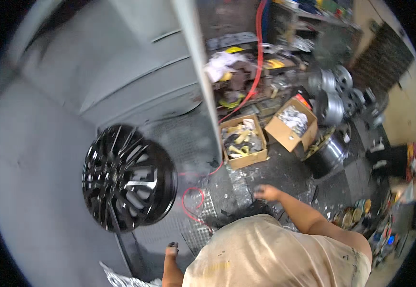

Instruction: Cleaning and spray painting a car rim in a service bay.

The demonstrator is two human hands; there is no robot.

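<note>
Nearest you, your pale shirt (265, 253) fills the lower edge. Your left hand (171, 249) is low, its fingers curled; something dark shows at its tip, but blur hides whether you grip it. Your right hand (267, 193) reaches out over the floor, fingers partly bent; you cannot tell whether it has hold of anything. A red hose (183, 200) loops on the floor between them. The black wheel (114, 177) is ahead of your left hand, apart from it, beside grey walls (35, 167). Ahead of your right hand sit two cartons (249, 161), both filled; beyond them, silver wheels (331, 109) cluster.
</note>
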